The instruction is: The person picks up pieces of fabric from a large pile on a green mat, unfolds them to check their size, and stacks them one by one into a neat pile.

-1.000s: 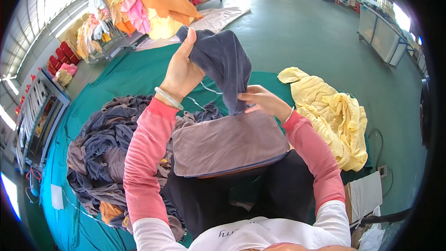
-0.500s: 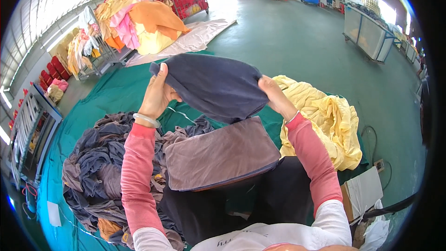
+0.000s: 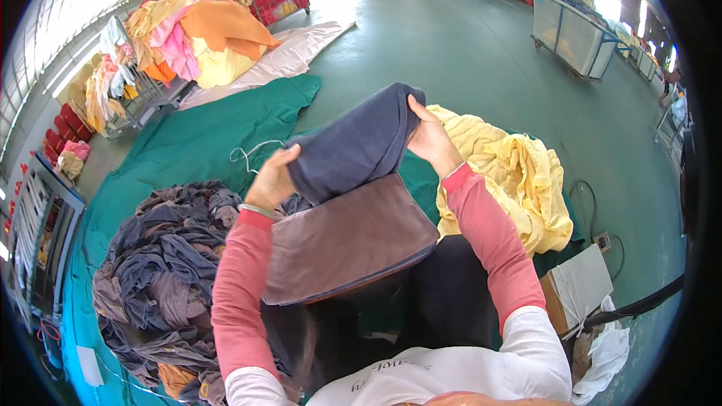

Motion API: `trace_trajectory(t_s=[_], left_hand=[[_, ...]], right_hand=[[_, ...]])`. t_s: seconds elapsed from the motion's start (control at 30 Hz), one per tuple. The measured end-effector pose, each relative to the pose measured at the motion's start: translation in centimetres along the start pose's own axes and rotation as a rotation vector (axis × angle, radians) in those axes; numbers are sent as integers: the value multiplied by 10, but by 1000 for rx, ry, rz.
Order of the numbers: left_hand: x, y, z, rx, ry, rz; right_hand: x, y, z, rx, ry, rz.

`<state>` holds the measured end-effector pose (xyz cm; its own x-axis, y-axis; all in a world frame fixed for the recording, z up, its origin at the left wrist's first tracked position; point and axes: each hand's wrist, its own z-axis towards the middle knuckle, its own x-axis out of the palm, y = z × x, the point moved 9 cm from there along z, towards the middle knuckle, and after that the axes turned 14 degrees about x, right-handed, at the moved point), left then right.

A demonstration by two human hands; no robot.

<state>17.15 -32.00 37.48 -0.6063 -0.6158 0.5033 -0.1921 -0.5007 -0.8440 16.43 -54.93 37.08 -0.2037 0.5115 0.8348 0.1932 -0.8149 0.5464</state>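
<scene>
A dark navy cloth [image 3: 350,146] is stretched between my two hands, folded into a band and tilted up toward the right. My left hand [image 3: 274,179] grips its left end, and my right hand [image 3: 432,135] pinches its upper right corner. Just below it, across my lap, lies a stack of folded cloths with a brown-grey cloth [image 3: 350,237] on top; darker edges show beneath. To the left spreads a big heap of crumpled navy and brown-grey cloths [image 3: 169,271]. A crumpled yellow cloth pile [image 3: 515,180] sits to my right.
Green sheeting [image 3: 203,135] covers the floor under the piles. Orange, pink and yellow fabrics [image 3: 214,34] are heaped at the far left beside a metal rack [image 3: 45,233]. A wheeled bin [image 3: 571,34] stands far right. Nearer right are a cardboard box [image 3: 579,286] and a cable [image 3: 594,210].
The navy cloth has gone from a loose, sagging sheet to a narrower, tidier fold. My left hand has come down and inward; my right hand has risen slightly along the cloth's edge.
</scene>
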Motion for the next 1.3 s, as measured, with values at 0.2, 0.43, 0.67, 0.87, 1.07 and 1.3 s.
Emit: trace_trajectory(t_s=[0.2, 0.43, 0.67, 0.87, 1.07, 1.3], left_hand=[[-58, -67, 12, 226, -223, 175], [-32, -134, -6, 681, -279, 503], [-48, -136, -19, 810, -440, 662], [-12, -151, -38, 962, -202, 413], [43, -172, -132, 974, -192, 564], [98, -99, -223, 653, 515, 630]], right_hand=[[-18, 35, -19, -179, -235, -266], [7, 58, -29, -297, -127, -249], [-6, 78, -40, -485, -385, -553], [21, 87, -56, -500, -251, -377], [80, 85, -145, -645, 17, -442], [91, 13, -240, -410, 288, -810]])
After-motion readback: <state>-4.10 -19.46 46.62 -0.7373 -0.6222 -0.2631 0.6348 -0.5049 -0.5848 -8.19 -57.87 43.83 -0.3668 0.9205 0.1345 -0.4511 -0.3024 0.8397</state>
